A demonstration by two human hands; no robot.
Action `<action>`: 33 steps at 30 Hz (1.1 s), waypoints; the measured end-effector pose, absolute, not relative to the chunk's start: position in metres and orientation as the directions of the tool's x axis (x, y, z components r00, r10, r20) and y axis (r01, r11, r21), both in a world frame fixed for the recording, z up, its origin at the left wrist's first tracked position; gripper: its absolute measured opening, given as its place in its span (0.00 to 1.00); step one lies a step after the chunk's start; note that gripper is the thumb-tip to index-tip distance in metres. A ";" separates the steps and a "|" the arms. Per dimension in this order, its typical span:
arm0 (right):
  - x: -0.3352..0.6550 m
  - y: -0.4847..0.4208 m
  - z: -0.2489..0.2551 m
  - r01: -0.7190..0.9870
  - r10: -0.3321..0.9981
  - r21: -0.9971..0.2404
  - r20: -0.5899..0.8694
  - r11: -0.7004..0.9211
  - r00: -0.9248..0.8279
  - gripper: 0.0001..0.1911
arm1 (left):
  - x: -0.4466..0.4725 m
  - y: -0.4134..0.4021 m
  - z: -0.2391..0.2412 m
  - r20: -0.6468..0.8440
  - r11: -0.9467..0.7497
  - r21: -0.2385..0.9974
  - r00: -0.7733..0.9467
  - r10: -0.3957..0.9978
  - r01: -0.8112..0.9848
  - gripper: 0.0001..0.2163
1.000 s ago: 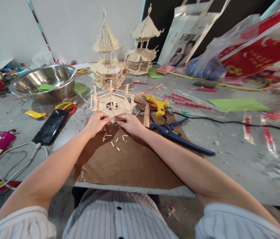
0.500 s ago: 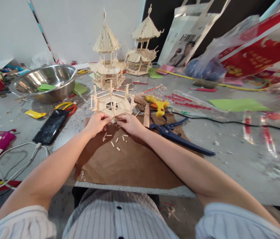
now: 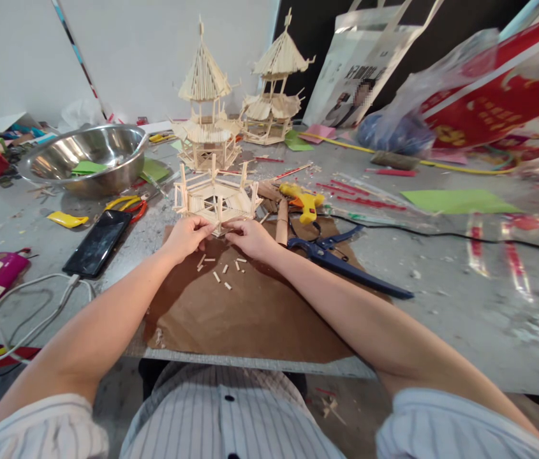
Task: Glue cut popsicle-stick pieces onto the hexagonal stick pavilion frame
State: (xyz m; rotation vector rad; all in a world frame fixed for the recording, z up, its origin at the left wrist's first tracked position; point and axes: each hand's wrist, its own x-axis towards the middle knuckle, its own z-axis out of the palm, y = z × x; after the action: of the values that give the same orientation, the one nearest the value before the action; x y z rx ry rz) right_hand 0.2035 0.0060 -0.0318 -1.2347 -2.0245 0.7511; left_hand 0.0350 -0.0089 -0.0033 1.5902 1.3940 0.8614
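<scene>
- Your left hand (image 3: 185,239) and right hand (image 3: 252,241) meet at the near edge of the stick frame (image 3: 220,205), fingertips just beside each other.
- Left grip: thumb and fingers drawn in, touching the frame's near edge; can't tell if they clamp it or a small piece.
- Right grip: index finger and thumb at the same edge, just right of the front post; can't tell what they pinch, if anything.
- Frame: six-sided, pale wood, posts upright, sits at the far edge of the brown sheet (image 3: 250,319), straight ahead of you.
- Short stick pieces (image 3: 217,277) scattered on the sheet, nearer you than your hands.
- Right of the frame: wooden dowel (image 3: 282,223), yellow glue gun (image 3: 303,203), blue cutter (image 3: 326,256) lying partly on the sheet.
- Behind the frame: two roofed stick towers (image 3: 203,86), upright.
- Left: black phone (image 3: 97,244) with a white cable plugged in, steel bowl (image 3: 111,183) beyond it.
- All on the grey table (image 3: 465,331).
</scene>
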 end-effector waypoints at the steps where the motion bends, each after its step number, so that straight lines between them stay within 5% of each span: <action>1: 0.204 0.006 -0.032 0.541 0.910 -0.744 0.223 0.391 -0.351 0.16 | 0.035 -0.009 -0.003 -0.026 -0.040 0.908 0.151 0.988 0.418 0.06; 23: 0.219 0.006 -0.012 0.591 0.909 -0.718 0.142 0.367 -0.392 0.14 | 0.034 -0.007 -0.005 -0.017 -0.051 0.908 0.158 0.987 0.415 0.08; 28: 0.236 0.002 0.010 0.713 0.928 -0.612 0.096 0.341 -0.361 0.10 | 0.034 -0.006 -0.008 -0.003 -0.067 0.909 0.167 0.986 0.411 0.08; 33: 0.239 -0.009 0.022 0.787 0.824 -0.447 -0.168 0.426 -0.542 0.05 | 0.033 -0.005 -0.009 -0.008 -0.066 0.903 0.172 0.985 0.424 0.07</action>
State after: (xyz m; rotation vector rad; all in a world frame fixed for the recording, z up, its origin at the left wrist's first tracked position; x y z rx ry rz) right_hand 0.2388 -0.0088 0.0225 -1.4639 -2.5873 0.7467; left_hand 0.0333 -0.0054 -0.0088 1.6245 1.3729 0.8586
